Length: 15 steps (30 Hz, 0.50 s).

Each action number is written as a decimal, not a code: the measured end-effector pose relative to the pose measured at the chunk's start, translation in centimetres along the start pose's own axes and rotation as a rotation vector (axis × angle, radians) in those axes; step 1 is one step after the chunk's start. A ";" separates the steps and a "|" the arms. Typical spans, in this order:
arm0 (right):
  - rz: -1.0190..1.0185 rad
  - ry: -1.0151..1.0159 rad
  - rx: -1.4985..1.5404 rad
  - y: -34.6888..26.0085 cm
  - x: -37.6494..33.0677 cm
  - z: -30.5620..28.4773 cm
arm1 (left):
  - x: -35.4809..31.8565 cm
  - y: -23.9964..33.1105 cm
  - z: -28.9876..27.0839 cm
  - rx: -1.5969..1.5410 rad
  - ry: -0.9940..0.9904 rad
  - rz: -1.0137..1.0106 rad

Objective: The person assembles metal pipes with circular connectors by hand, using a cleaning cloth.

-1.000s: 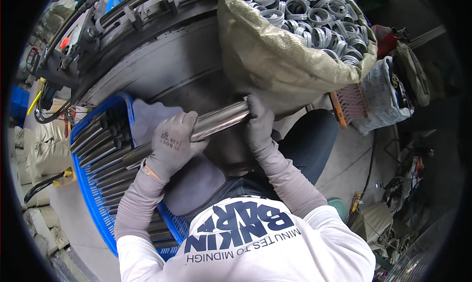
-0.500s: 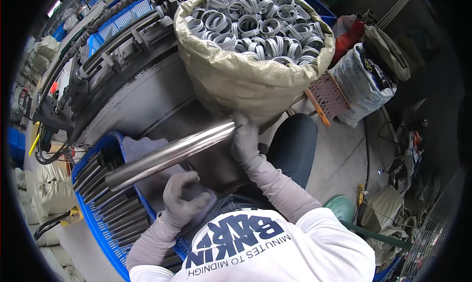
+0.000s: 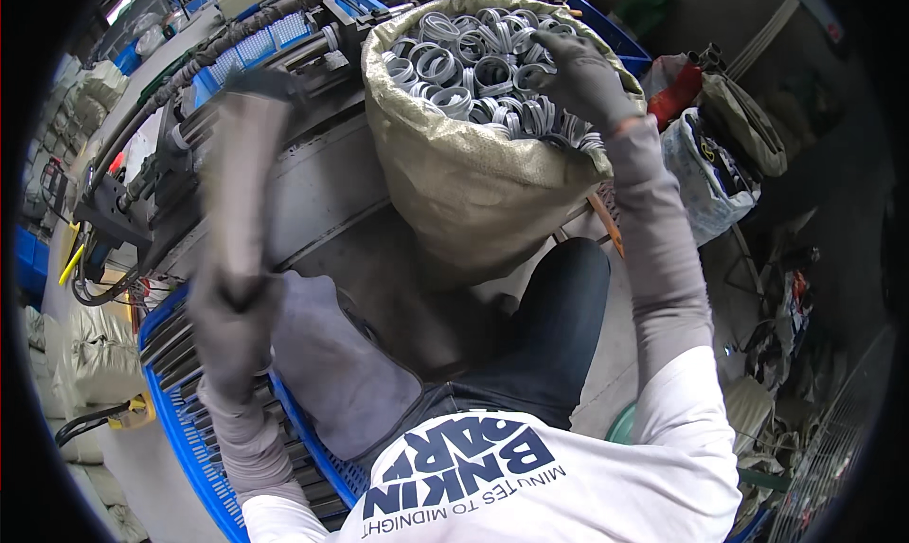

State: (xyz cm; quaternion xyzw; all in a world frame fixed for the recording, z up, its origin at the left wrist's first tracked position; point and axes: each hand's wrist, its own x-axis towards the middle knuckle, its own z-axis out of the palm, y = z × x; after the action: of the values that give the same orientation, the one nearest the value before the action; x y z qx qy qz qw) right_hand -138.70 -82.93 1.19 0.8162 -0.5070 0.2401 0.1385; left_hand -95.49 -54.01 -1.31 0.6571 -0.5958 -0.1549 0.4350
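Note:
My left hand (image 3: pixel 232 330), in a grey glove, is closed round the lower end of a shiny metal tube (image 3: pixel 244 183). Motion smears both of them. The tube points away from me, its far end in front of the dark machine. At the far right of a large woven sack (image 3: pixel 454 178), my gloved right hand (image 3: pixel 585 81) reaches over the pale grey rings (image 3: pixel 492 72) that fill it. Its thumb and fingers are apart, right by the rings, with nothing visible held between them.
A blue basket (image 3: pixel 175 415) with several dark tubes (image 3: pixel 294 467) stands at my left, partly behind my left arm. Grey cloth (image 3: pixel 336 339) covers my left leg. The machine (image 3: pixel 312 98) runs along the far left. A white bag (image 3: pixel 705 178) stands right of the sack.
The tube has passed from my right hand to my left and swung to the left, pointing away. My right hand has moved forward and right to the rings.

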 end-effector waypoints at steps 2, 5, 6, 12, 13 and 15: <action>0.034 -0.217 -0.025 0.1 1.9 1.2 | -0.2 1.4 2.3 0.292 -0.077 0.184; 0.072 -0.434 -0.097 -0.3 3.3 2.4 | -1.5 -1.7 5.1 0.391 -0.135 0.290; 0.075 -0.435 -0.140 -0.3 3.3 2.7 | -1.8 -2.2 5.7 0.365 -0.157 0.268; -0.167 0.102 0.434 -3.0 -1.5 -1.7 | -2.7 -4.0 6.2 0.336 -0.143 0.253; -0.186 0.096 0.514 -5.0 -2.7 -3.5 | -3.0 -4.0 6.0 0.318 -0.125 0.276; -0.250 0.093 0.614 -6.3 -5.2 -4.5 | -2.7 -3.8 6.2 0.308 -0.154 0.276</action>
State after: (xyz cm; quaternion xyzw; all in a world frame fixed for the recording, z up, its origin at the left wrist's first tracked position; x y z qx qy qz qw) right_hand -136.14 -74.02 2.36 0.8637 -0.3003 0.3999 -0.0624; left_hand -98.16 -54.22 -8.57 0.6142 -0.7283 -0.0509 0.2995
